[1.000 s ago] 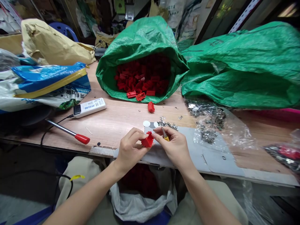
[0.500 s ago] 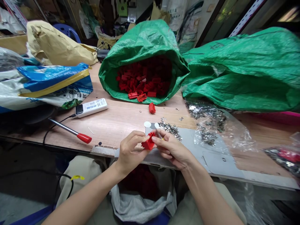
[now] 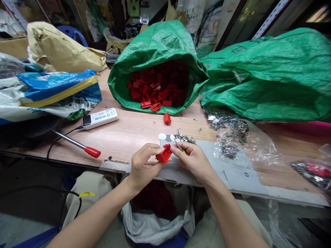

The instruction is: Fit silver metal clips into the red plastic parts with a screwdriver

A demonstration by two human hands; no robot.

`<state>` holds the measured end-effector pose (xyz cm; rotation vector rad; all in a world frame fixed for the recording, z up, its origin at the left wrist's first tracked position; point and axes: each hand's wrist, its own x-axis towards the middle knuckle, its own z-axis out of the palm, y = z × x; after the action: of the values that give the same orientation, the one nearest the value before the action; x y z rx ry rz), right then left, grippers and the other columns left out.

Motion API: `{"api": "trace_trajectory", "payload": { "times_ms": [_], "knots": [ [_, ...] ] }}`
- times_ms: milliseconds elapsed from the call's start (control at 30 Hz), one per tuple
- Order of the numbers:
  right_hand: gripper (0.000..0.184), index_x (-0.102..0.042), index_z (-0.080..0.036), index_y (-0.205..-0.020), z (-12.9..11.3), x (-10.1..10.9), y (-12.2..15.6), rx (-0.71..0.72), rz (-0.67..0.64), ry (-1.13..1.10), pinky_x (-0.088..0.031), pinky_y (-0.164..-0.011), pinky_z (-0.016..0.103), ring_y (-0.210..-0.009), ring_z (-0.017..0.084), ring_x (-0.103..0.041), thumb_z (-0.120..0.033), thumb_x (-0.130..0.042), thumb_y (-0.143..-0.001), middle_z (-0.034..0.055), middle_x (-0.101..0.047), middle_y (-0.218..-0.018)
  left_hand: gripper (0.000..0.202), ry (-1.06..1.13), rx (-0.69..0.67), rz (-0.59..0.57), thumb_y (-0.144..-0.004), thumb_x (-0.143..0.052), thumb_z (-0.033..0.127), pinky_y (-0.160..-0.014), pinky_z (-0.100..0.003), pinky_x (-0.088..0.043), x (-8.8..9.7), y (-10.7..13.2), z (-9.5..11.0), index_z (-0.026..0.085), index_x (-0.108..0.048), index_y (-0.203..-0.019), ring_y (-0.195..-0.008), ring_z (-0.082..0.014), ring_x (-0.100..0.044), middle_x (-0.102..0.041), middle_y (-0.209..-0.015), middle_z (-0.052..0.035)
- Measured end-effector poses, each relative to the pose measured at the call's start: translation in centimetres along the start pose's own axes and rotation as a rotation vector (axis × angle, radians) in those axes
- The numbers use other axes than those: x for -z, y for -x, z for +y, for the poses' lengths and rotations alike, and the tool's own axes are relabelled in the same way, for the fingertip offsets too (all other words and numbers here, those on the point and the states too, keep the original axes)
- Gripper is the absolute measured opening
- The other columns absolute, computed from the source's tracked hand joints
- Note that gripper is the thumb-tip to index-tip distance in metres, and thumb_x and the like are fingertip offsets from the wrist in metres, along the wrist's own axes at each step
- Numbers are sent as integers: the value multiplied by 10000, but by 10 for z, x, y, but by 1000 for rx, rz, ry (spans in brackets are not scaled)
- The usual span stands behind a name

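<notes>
My left hand [image 3: 146,161] grips a small red plastic housing [image 3: 163,154] between thumb and fingers, its hollow side tilted toward my right hand. My right hand [image 3: 193,158], closed, holds a slim metal tool with a yellow part [image 3: 179,144]; its kind is unclear and most of it is hidden by my fingers. The right fingertips are right beside the housing; I cannot tell whether they touch it. Behind the hands lies a pile of small metal clips [image 3: 184,138]. One more red housing [image 3: 167,118] sits on the table beyond.
A green sack [image 3: 155,41] full of red housings opens toward me, with another green sack [image 3: 271,75] to its right. Metal parts fill a clear plastic bag [image 3: 230,137]. At left lie a white device [image 3: 100,118] and a red-handled rod [image 3: 92,152]. A pale sack [image 3: 155,229] hangs below the edge.
My right hand has shifted slightly right, and its fingers have drawn back from the red housing. More of the tool's yellow part shows. My left hand keeps its hold.
</notes>
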<state>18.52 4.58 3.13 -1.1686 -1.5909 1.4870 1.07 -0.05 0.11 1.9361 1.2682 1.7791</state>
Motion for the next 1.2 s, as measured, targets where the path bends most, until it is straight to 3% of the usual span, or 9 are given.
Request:
{"api": "trace_trajectory", "payload": {
  "times_ms": [167, 367, 567, 733, 833, 1000, 1100, 1167, 1200],
  "knots": [
    [352, -624, -182, -717, 0, 3, 0, 104, -3, 151, -299, -514, 245, -548, 108, -367, -489, -615, -889, -38, -437, -584, 265, -18, -1, -4, -744, -798, 135, -749, -299, -557, 1, -1, 1, 218, -663, -955, -835, -177, -693, -715, -900, -47],
    [323, -577, -177, -701, 4, -2, -1, 188, 47, 235, -329, -565, 247, -610, 119, -408, -430, -600, -900, -20, -487, -644, 252, -19, -34, -1, -753, -793, 131, -721, -268, -566, -1, 2, -1, 198, -655, -954, -825, -161, -689, -707, -898, -47],
    [439, -525, -188, -662, 3, 3, -1, -9, -32, 26, -200, -416, 225, -429, 69, -284, -567, -626, -859, -75, -338, -492, 261, 26, -20, 16, -731, -806, 111, -693, -249, -561, -3, 2, -2, 177, -652, -930, -817, -152, -680, -693, -893, -46],
    [414, -665, -152, -819, -1, 2, 0, -176, -129, -136, -143, -366, 194, -407, 34, -203, -544, -766, -735, -85, -370, -515, 301, 46, -59, 4, -721, -816, 92, -746, -270, -561, -2, 5, -3, 174, -653, -960, -842, -157, -685, -704, -899, -46],
    [402, -657, -145, -839, -3, 3, 0, -270, -207, -261, -108, -342, 175, -390, 15, -179, -493, -808, -703, -82, -428, -529, 343, 108, -60, -12, -702, -834, 91, -747, -268, -559, -2, 7, -1, 183, -655, -980, -846, -157, -681, -706, -903, -42],
    [410, -554, -167, -774, -2, 5, 0, -389, -378, -486, -48, -328, 145, -383, -8, -80, -456, -833, -695, -135, -312, -492, 351, 400, 129, -51, -689, -849, 119, -726, -252, -561, -1, 5, 0, 197, -656, -972, -861, -158, -667, -680, -926, -40],
    [430, -554, -168, -793, -5, 7, 3, -353, -398, -424, -78, -332, 143, -378, -10, -122, -496, -817, -704, -120, -365, -506, 306, 522, 293, -107, -696, -849, 147, -735, -233, -551, 7, -4, 2, 191, -640, -915, -848, -142, -660, -667, -906, -25],
    [425, -607, -160, -887, -8, 13, 3, -293, -352, -250, -120, -342, 156, -376, 4, -205, -510, -791, -731, -79, -471, -535, 281, 515, 394, -256, -703, -850, 199, -733, -226, -538, 17, -11, 8, 179, -624, -868, -820, -137, -659, -667, -877, -20],
    [442, -630, -155, -960, -10, 17, 3, -260, -295, -158, -132, -350, 166, -378, 14, -233, -516, -773, -748, -63, -507, -545, 282, 487, 421, -391, -703, -853, 231, -722, -224, -531, 22, -14, 12, 174, -623, -856, -805, -138, -659, -671, -865, -20]
  ]
}}
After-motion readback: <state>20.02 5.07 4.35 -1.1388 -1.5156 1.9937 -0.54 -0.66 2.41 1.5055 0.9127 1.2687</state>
